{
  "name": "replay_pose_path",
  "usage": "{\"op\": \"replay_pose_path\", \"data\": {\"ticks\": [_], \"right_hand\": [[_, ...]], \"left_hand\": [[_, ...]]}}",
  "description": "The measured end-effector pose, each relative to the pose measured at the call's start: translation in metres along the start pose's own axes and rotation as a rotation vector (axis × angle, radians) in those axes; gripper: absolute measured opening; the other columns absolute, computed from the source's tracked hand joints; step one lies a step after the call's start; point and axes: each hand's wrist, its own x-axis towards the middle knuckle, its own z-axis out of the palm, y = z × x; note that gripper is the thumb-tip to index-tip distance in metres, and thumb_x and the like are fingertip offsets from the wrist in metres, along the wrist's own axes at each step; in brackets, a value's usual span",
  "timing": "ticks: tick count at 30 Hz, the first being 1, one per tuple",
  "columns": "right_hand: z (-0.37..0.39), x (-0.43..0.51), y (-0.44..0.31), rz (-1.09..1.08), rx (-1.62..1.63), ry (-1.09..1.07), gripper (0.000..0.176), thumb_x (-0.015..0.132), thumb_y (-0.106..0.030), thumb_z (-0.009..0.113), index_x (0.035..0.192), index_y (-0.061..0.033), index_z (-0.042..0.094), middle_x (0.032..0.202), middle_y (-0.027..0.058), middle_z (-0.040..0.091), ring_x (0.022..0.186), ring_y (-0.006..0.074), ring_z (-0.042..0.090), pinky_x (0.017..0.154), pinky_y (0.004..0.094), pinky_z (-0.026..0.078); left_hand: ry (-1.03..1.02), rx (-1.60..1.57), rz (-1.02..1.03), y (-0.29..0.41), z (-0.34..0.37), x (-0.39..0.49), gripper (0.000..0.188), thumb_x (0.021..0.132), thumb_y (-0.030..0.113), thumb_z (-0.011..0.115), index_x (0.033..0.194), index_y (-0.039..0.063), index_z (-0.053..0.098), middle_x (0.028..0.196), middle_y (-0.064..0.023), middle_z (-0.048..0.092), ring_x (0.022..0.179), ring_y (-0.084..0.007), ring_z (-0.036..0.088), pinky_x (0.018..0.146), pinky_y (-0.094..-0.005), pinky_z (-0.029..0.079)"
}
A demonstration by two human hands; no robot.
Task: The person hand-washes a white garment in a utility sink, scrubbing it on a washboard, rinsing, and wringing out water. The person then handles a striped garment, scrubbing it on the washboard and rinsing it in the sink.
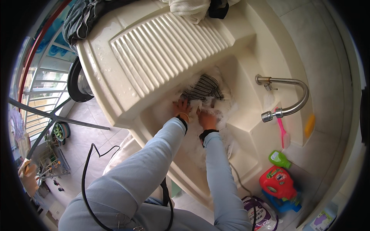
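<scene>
In the suds-filled basin of a cream laundry sink, a wet dark striped cloth lies partly under foam. My left hand, fingers spread, rests at the near left edge of the cloth. My right hand is curled in the suds just to the right, and part of it is hidden by foam; whether it grips any cloth there cannot be told. Above the basin slopes the sink's ribbed washboard. Over the basin's right side stands a curved metal faucet.
Grey clothing and a white garment lie along the sink's far edge. A pink brush and a yellow sponge are at the right rim. Green and red detergent bottles stand below them. A black cable hangs by my left arm.
</scene>
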Motion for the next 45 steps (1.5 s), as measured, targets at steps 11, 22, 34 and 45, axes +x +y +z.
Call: {"op": "replay_pose_path", "data": {"ticks": [11,22,34,45], "right_hand": [[-0.024,-0.097,0.038,0.180,0.937,0.258,0.038,0.094,-0.031,0.048,0.111,0.0014,0.058,0.094,0.0075,0.065,0.084,0.0214,0.061,0.077,0.0318,0.046],[-0.256,-0.183,-0.090,-0.127,1.618,0.913,0.040,0.096,-0.030,0.044,0.115,0.0053,0.052,0.109,0.0093,0.057,0.100,0.0160,0.051,0.091,0.0283,0.038],[-0.252,-0.059,-0.325,-0.239,0.681,0.742,0.031,0.085,-0.022,0.058,0.108,-0.0017,0.056,0.088,0.0182,0.054,0.084,0.0357,0.052,0.075,0.0454,0.040],[-0.224,-0.083,-0.262,0.030,0.360,0.917,0.033,0.067,-0.013,0.070,0.097,-0.0092,0.058,0.099,0.0085,0.053,0.094,0.0288,0.051,0.084,0.0430,0.035]], "left_hand": [[-0.281,0.262,0.595,-0.028,-0.115,-0.017,0.036,0.079,0.020,0.062,0.115,0.011,0.062,0.108,-0.0105,0.064,0.105,-0.0291,0.058,0.083,-0.0497,0.046],[0.522,-0.517,1.040,-0.122,-0.353,-0.121,0.036,0.067,-0.005,0.054,0.099,0.006,0.066,0.098,-0.0158,0.065,0.090,-0.0255,0.062,0.084,-0.0318,0.047],[0.522,0.316,1.012,-0.319,-0.345,-0.094,0.015,0.068,-0.002,0.056,0.077,0.009,0.060,0.118,-0.0026,0.058,0.121,-0.0250,0.045,0.103,-0.0431,0.033],[0.519,0.222,1.200,-0.283,-0.267,-0.122,0.038,0.072,0.022,0.064,0.105,0.010,0.050,0.102,-0.0085,0.053,0.096,-0.0308,0.052,0.079,-0.0424,0.042]]}}
